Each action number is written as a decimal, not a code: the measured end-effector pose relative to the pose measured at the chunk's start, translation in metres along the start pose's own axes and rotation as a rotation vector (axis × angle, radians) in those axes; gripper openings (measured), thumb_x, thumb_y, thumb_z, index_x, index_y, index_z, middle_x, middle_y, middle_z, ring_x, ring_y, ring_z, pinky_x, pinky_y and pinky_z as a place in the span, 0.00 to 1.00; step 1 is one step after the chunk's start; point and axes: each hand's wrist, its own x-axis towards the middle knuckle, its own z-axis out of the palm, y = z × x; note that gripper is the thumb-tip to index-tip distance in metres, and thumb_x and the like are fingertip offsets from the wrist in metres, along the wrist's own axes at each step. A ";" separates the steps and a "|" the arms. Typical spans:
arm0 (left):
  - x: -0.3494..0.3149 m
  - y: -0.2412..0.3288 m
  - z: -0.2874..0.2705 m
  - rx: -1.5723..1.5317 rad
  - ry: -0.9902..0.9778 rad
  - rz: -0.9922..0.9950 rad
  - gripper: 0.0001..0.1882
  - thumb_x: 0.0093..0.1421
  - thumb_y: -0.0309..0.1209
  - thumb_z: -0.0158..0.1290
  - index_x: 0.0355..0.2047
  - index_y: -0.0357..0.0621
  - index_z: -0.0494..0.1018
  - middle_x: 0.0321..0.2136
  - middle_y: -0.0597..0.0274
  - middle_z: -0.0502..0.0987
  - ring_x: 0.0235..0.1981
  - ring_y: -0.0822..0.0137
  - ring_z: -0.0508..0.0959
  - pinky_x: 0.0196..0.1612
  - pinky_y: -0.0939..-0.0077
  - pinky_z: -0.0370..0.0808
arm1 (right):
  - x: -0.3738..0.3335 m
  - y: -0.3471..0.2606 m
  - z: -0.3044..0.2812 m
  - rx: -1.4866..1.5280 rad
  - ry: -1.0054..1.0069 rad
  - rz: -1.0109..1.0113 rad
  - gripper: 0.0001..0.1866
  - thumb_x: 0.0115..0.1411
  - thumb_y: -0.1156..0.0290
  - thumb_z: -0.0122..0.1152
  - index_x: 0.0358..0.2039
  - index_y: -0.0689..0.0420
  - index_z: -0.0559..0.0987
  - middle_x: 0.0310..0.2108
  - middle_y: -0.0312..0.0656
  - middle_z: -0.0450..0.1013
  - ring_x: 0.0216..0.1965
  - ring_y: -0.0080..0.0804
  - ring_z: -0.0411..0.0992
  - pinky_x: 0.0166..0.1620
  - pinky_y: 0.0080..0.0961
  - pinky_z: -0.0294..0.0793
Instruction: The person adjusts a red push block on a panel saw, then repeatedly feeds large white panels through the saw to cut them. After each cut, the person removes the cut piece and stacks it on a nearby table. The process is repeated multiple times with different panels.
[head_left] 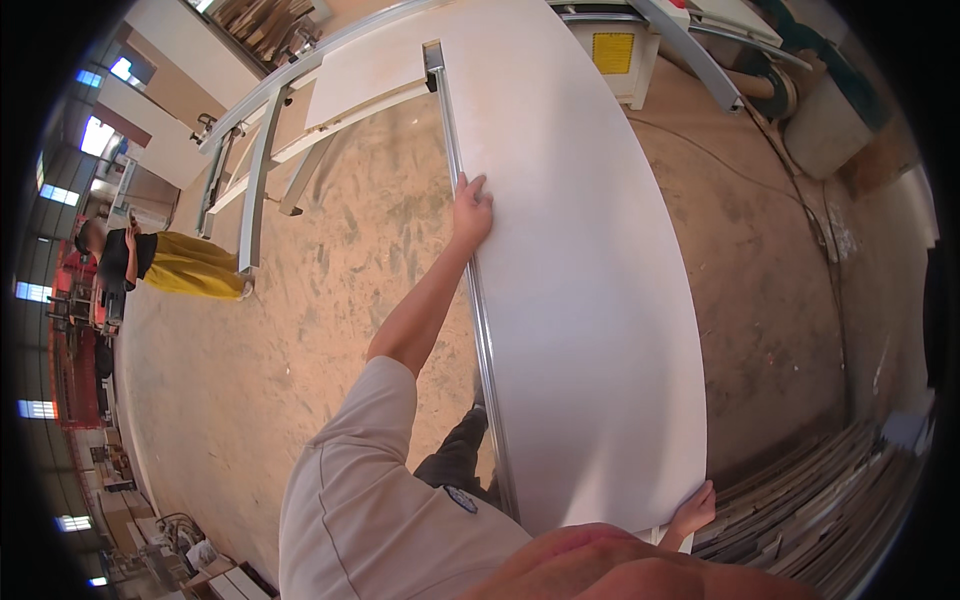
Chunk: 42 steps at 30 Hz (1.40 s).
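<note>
A long white panel [590, 290] stretches away from my body, a metal rail [483, 345] running along its left side. Partway up that side, my left hand [473, 212] grips the panel's edge beside the rail, fingers bent over the top surface. At the near right corner, my right hand [692, 510] holds the panel's edge; part of this hand is hidden behind the corner. A smaller white board [365, 85] lies on a frame to the left of the panel's far end.
Metal frame arms [262, 180] jut out at the far left. A machine body with a yellow label [612, 53] stands at the far right. Wood strips [830, 500] are stacked at the near right. Another person in yellow trousers [195, 265] stands left. A cable [700, 150] crosses the floor.
</note>
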 end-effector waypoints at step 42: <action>-0.168 -0.042 -0.019 0.104 -0.017 -0.283 0.27 0.71 0.46 0.37 0.34 0.30 0.71 0.33 0.34 0.77 0.37 0.37 0.77 0.42 0.49 0.71 | -0.143 -0.069 0.029 -0.060 -0.328 -0.994 0.24 0.57 0.58 0.57 0.50 0.59 0.77 0.55 0.46 0.73 0.60 0.47 0.68 0.63 0.48 0.63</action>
